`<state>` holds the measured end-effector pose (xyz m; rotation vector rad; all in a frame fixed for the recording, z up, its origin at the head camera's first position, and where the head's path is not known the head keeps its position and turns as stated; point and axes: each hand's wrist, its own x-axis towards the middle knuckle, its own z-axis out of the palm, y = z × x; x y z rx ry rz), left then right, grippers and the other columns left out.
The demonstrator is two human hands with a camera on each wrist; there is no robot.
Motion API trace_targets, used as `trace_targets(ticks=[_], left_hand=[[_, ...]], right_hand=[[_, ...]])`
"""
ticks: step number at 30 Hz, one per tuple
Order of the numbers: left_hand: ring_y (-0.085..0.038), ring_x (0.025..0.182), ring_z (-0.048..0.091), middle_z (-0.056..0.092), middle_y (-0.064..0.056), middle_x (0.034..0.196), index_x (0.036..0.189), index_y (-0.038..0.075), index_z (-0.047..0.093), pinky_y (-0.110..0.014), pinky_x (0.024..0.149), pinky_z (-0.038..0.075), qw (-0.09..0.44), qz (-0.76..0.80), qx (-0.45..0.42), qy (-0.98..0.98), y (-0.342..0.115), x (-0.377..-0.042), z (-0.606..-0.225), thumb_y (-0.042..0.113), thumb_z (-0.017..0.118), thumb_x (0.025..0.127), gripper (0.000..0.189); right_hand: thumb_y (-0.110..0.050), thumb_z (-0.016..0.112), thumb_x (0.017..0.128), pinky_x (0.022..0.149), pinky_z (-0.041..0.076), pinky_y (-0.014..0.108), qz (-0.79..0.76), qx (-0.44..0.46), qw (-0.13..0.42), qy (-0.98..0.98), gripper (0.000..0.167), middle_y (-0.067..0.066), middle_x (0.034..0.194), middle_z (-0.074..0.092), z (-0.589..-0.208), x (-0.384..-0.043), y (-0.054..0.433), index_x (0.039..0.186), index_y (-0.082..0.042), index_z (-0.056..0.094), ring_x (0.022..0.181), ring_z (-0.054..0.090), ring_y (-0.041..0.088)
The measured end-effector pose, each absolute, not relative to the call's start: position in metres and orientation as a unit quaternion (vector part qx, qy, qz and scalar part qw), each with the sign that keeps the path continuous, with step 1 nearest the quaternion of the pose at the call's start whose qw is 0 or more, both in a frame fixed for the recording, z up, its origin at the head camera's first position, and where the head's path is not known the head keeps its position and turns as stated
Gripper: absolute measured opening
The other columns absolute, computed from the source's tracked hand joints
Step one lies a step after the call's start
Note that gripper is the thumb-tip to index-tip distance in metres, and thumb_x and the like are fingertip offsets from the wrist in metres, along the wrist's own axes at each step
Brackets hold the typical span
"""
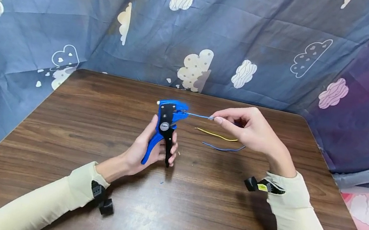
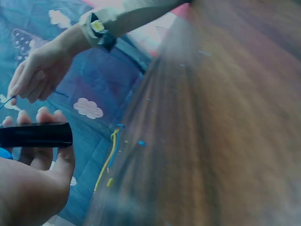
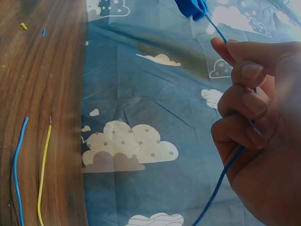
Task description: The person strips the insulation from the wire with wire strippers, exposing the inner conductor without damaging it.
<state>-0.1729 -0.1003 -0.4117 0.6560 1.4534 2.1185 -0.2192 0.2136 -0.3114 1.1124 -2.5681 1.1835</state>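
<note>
My left hand (image 1: 142, 146) grips a blue and black wire stripper (image 1: 165, 126) by its handles, holding it upright above the table. Between thumb and forefinger, my right hand (image 1: 250, 129) pinches a blue wire (image 1: 200, 115). One end of that wire reaches the stripper's blue jaws; whether they clamp it is too small to tell. In the right wrist view the wire's other end (image 3: 218, 181) hangs down past the curled fingers. The left wrist view shows a black handle (image 2: 37, 135) across the left fingers.
On the brown wooden table (image 1: 97, 126) lie a yellow wire (image 1: 218, 135) and a second blue wire (image 1: 224, 149), to the right of the stripper. Small offcuts are scattered about, including a blue bit (image 1: 161, 182) and a yellow bit (image 2: 110, 182). A cloud-patterned curtain (image 1: 153, 38) hangs behind.
</note>
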Motion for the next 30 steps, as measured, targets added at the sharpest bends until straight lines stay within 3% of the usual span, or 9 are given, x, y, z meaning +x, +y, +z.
trace_targets(ticks=[3,7,14,17,21,25,30], left_hand=[[-0.024,0.077,0.061,0.058,-0.005,0.091,0.102,0.006,0.055,-0.041,0.077,0.060,0.222,0.770,0.228,0.553,-0.0992,-0.1728,-0.4147,0.086,0.004,0.100,0.094],[-0.024,0.076,0.068,0.067,-0.007,0.087,0.096,0.002,0.056,-0.044,0.074,0.064,0.206,0.753,0.245,0.575,-0.0988,-0.1722,-0.4140,0.088,0.001,0.098,0.102],[-0.021,0.065,0.066,0.065,-0.005,0.078,0.092,0.002,0.057,-0.040,0.065,0.066,0.190,0.755,0.243,0.579,-0.0990,-0.1700,-0.4143,0.089,0.015,0.100,0.097],[-0.021,0.060,0.064,0.064,-0.006,0.074,0.089,0.000,0.058,-0.040,0.061,0.065,0.179,0.756,0.245,0.580,-0.0999,-0.1693,-0.4149,0.079,0.025,0.107,0.087],[-0.022,0.057,0.064,0.064,-0.008,0.071,0.087,-0.003,0.059,-0.042,0.059,0.065,0.173,0.753,0.250,0.583,-0.0997,-0.1684,-0.4151,0.053,0.045,0.115,0.064],[-0.022,0.053,0.063,0.062,-0.008,0.066,0.085,-0.004,0.057,-0.042,0.054,0.063,0.164,0.746,0.241,0.598,-0.0981,-0.1675,-0.4144,0.035,0.061,0.111,0.047],[-0.022,0.051,0.062,0.061,-0.008,0.062,0.082,-0.005,0.057,-0.041,0.050,0.061,0.154,0.740,0.230,0.613,-0.0970,-0.1665,-0.4155,0.031,0.066,0.108,0.046]], right_hand=[[-0.018,0.074,0.105,0.043,0.028,0.031,0.386,0.372,0.042,-0.843,0.019,-0.006,0.062,0.045,-0.3125,-0.2195,0.2119,0.115,-0.032,0.082,0.052,0.036,0.012],[-0.017,0.073,0.105,0.043,0.028,0.031,0.385,0.378,0.047,-0.840,0.019,-0.006,0.062,0.045,-0.3114,-0.2195,0.2101,0.115,-0.030,0.082,0.052,0.036,0.011],[-0.015,0.073,0.105,0.042,0.028,0.031,0.388,0.381,0.040,-0.838,0.019,-0.007,0.062,0.044,-0.3107,-0.2184,0.2107,0.115,-0.029,0.082,0.051,0.036,0.011],[-0.015,0.073,0.105,0.042,0.027,0.031,0.390,0.382,0.041,-0.837,0.020,-0.007,0.062,0.044,-0.3112,-0.2183,0.2097,0.115,-0.029,0.082,0.051,0.036,0.011],[-0.014,0.073,0.105,0.042,0.028,0.030,0.395,0.384,0.038,-0.833,0.020,-0.008,0.063,0.046,-0.3121,-0.2185,0.2073,0.115,-0.028,0.082,0.052,0.036,0.010],[-0.014,0.074,0.104,0.043,0.029,0.030,0.397,0.384,0.030,-0.833,0.019,-0.009,0.064,0.050,-0.3134,-0.2180,0.2063,0.114,-0.027,0.082,0.053,0.037,0.008],[-0.013,0.074,0.104,0.043,0.029,0.030,0.397,0.387,0.025,-0.832,0.020,-0.009,0.066,0.053,-0.3153,-0.2181,0.2068,0.114,-0.028,0.083,0.054,0.038,0.007]])
